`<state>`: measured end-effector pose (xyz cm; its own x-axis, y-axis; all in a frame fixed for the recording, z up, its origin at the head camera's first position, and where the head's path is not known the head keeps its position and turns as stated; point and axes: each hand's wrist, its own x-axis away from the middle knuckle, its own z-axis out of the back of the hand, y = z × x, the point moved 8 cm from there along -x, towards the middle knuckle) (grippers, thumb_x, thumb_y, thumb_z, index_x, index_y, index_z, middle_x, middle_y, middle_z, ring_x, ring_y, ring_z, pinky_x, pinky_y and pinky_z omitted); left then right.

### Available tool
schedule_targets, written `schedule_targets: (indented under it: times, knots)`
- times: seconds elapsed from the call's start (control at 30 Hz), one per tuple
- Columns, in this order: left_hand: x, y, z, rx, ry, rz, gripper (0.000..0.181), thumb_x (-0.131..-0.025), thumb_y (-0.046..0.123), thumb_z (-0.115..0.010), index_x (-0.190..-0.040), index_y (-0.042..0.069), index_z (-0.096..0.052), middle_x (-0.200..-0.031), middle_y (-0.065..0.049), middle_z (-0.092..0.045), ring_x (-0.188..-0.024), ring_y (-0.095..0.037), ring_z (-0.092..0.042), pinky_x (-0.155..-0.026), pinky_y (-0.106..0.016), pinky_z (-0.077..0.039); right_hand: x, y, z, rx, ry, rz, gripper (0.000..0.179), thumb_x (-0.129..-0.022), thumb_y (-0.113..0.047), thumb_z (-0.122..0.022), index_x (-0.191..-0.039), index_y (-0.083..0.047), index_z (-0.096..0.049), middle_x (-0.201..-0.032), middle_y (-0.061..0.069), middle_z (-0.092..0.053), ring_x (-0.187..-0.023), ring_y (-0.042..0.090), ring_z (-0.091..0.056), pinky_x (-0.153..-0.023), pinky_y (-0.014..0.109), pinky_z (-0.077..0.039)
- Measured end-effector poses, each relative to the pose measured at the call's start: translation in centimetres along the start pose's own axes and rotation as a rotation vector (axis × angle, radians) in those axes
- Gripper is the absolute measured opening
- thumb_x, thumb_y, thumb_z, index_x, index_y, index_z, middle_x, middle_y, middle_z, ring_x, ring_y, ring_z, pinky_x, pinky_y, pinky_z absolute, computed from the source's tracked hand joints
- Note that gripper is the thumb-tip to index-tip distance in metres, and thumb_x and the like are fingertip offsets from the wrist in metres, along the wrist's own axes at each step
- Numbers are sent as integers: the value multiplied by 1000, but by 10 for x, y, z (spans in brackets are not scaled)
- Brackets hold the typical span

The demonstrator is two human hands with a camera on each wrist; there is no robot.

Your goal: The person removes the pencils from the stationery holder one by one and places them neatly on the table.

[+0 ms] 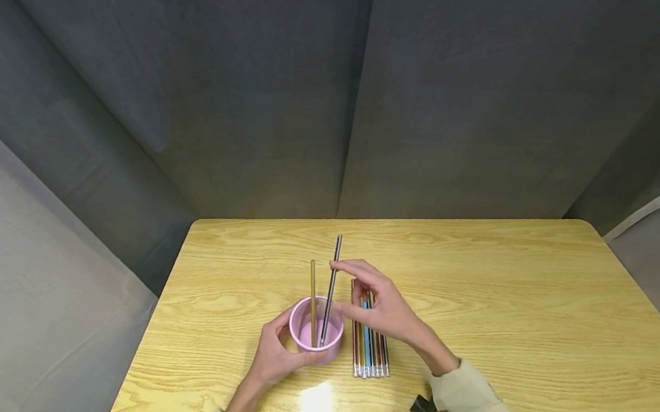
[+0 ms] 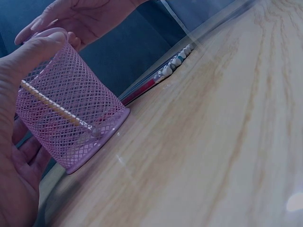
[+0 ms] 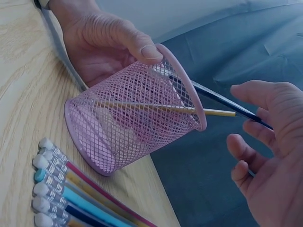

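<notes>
My left hand (image 1: 275,354) grips a pink mesh pencil cup (image 3: 135,139) by its side, thumb near the rim. The cup stands upright on the table, or very near it. A yellow pencil (image 1: 312,294) leans inside it, its lower end showing through the mesh in the left wrist view. With my right hand (image 1: 389,306) I hold a dark striped pencil (image 1: 331,290) between thumb and fingers. That pencil slants, its eraser end down inside the cup and its upper end above my fingers. Whether it touches the cup's bottom I cannot tell.
Close to the right of the cup lies a row of several pencils (image 1: 368,351), eraser ends toward me, partly under my right hand. The wood-grain table (image 1: 494,296) extends to both sides. Grey cloth (image 1: 272,105) hangs behind it and at the sides.
</notes>
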<state>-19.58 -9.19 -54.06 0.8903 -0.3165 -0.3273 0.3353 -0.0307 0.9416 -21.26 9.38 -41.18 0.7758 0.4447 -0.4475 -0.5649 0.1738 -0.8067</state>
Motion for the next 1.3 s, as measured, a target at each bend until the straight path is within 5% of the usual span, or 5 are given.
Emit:
schedule_targets:
  times: [0.17,0.27,0.53,0.9,1.3]
  knots:
    - [0,0,0,-8,1,-6,92,-67,0,-95,-149,3,-54,-141,-19,-64,-129,-34,-62,-114,-35,-50,0,-1,7,-57,60,-14,62,-85,10,-79,-142,9,-55,-133,26,-59,-65,37,-53,-54,38,-50]
    - [0,0,0,-3,0,-5,91,-67,0,-95,-149,2,-53,-142,-21,-63,-129,-38,-61,-116,-35,-48,0,-1,10,-80,85,-23,61,-85,11,-78,-142,8,-56,-133,27,-58,-66,42,-52,-54,30,-49]
    - [0,1,0,21,-3,-14,91,-68,-2,-94,-149,-3,-51,-141,-32,-59,-127,-55,-56,-115,-36,-49,2,-2,14,-100,119,-21,59,-83,14,-79,-138,9,-58,-134,24,-59,-62,33,-50,-53,21,-47]
    - [0,2,1,12,5,-14,89,-70,4,-95,-148,-4,-52,-142,-28,-60,-130,-53,-55,-118,-48,-45,6,-2,20,-77,137,-18,59,-80,14,-81,-135,8,-60,-124,20,-61,-59,32,-47,-54,21,-45]
    - [0,-1,0,16,-1,3,93,-67,-1,-95,-149,-3,-51,-142,-28,-60,-128,-54,-56,-115,-39,-49,20,5,29,-58,130,-55,59,-81,13,-81,-135,7,-60,-123,16,-61,-59,23,-47,-52,27,-45]
